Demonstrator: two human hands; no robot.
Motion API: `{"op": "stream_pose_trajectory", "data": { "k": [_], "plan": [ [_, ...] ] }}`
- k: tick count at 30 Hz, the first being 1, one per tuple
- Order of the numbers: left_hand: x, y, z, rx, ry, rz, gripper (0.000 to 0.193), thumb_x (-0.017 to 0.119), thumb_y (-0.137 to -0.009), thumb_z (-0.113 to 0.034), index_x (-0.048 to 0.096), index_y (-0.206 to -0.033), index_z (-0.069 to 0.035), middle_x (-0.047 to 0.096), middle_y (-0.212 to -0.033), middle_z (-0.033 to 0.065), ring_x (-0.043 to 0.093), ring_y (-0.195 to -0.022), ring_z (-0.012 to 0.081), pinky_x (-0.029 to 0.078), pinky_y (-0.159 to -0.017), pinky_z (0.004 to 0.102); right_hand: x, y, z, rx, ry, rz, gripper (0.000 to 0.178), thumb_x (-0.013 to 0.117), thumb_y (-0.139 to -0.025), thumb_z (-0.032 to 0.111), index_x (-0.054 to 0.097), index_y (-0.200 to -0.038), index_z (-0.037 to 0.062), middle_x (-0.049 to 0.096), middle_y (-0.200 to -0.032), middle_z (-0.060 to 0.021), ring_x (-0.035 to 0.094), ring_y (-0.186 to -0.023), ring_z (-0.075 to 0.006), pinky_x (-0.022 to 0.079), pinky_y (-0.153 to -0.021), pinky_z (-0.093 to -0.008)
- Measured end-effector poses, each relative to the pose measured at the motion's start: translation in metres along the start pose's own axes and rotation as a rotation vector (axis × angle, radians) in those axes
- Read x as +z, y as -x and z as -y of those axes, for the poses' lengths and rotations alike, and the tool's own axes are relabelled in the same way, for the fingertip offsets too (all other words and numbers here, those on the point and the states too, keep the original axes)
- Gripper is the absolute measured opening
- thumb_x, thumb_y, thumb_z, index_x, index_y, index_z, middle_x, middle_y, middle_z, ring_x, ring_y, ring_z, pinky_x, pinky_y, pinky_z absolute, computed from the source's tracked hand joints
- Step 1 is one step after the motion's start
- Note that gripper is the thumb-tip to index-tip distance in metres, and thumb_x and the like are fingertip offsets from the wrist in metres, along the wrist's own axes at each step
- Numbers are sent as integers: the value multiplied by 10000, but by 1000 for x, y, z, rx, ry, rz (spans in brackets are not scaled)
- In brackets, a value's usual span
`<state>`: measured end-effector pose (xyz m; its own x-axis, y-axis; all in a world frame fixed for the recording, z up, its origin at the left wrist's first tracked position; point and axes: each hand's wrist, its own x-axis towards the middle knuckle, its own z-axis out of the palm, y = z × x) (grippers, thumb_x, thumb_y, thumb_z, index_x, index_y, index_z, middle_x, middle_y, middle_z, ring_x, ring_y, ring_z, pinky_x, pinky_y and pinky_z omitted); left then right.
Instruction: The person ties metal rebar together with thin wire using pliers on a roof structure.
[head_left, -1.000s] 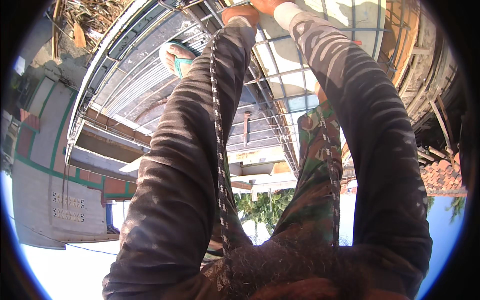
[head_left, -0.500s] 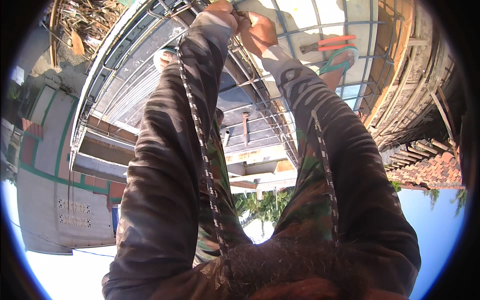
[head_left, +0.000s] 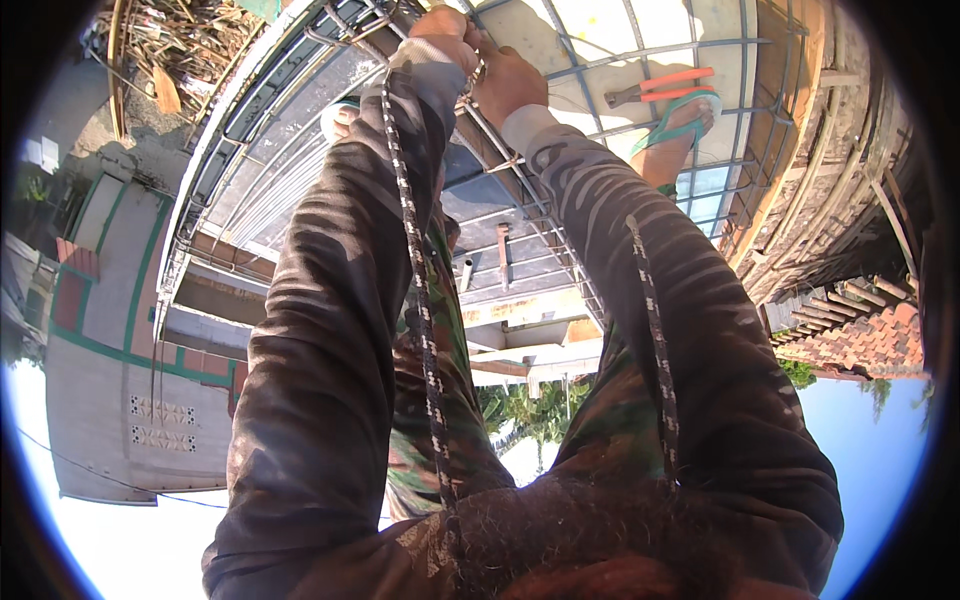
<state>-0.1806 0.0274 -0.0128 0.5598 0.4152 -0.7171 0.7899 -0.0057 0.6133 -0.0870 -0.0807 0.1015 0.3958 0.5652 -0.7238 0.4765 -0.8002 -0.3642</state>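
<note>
My left hand [head_left: 443,28] and my right hand [head_left: 511,82] are close together at the top of the view, over a bundle of steel reinforcing bars [head_left: 492,140]. The fingers of both are curled in toward the same spot, and whatever is between them is too small and hidden to make out. To the right of my right hand, pincers with orange handles [head_left: 675,84] lie on the grid of bars [head_left: 640,50], beside my foot in a green sandal [head_left: 690,118].
My other foot [head_left: 343,120] stands among bars at left. A wooden formwork edge [head_left: 770,190] and curved timber [head_left: 810,190] run along the right. Below the bars are a dark panel [head_left: 488,215] and a ledge [head_left: 550,357]. Wood scraps [head_left: 190,45] lie at upper left.
My hands remain together over the bars; my right hand has turned slightly and its fingers are tucked closer in. The view has shifted a little, and the pincers have stayed put.
</note>
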Motion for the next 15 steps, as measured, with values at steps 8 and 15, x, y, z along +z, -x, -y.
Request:
{"op": "stream_pose_trajectory", "data": {
  "k": [8,15],
  "plan": [
    [-17,23,-45,266,-503,142,117,707,-778,2,685,-888,-34,710,-977,152,730,-881,306,580,-705,427,-12,-2,2,60,-141,26,290,584,-940,256,703,-1174,130,710,-1001,-226,681,-1014,-422,543,-886,-492],
    [-35,19,-37,769,-750,-25,136,757,-671,-181,686,-686,-66,660,-672,139,690,-670,324,543,-589,434,-9,-5,11,426,-1459,429,174,554,-1031,93,699,-1103,30,668,-903,-50,643,-827,-150,574,-760,-316]
  ]
}}
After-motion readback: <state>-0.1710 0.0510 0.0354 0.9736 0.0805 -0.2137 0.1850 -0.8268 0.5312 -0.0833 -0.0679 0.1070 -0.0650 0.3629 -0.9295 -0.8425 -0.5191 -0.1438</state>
